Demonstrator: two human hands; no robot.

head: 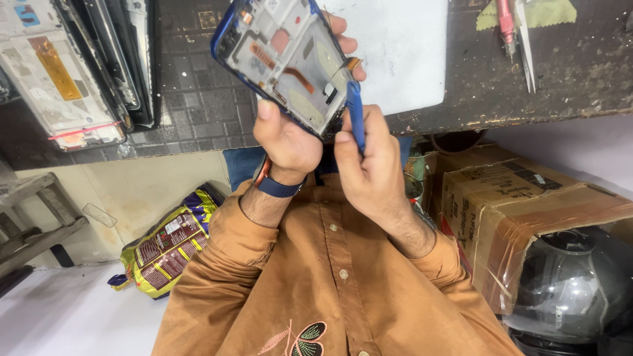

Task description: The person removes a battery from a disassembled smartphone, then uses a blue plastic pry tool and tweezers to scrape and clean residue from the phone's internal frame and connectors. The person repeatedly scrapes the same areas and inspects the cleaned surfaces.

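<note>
The left hand clamps the phone frame from below, its long axis slanting away. The right grip – pinching a blue pry tool – sits just beside, tip at the frame's near edge.

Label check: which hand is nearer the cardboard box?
Right. The right hand, gripping a blue tool, is toward the box; the left hand, holding the phone frame, is farther.
</note>
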